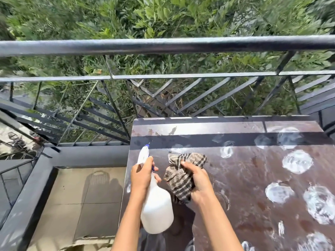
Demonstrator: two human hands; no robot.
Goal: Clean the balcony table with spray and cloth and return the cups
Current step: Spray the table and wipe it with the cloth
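Observation:
My left hand (142,175) grips the neck of a white spray bottle (156,205), whose nozzle points away over the table's left edge. My right hand (198,180) holds a bunched grey-and-beige striped cloth (181,171) just above the dark brown balcony table (244,187). Several round white foam patches (297,161) are spread over the table's right half. No cups are in view.
A grey metal railing (163,45) runs behind and to the left of the table, with green foliage beyond. Beige floor tiles (81,196) lie left of the table, bounded by a low grey kerb (32,192).

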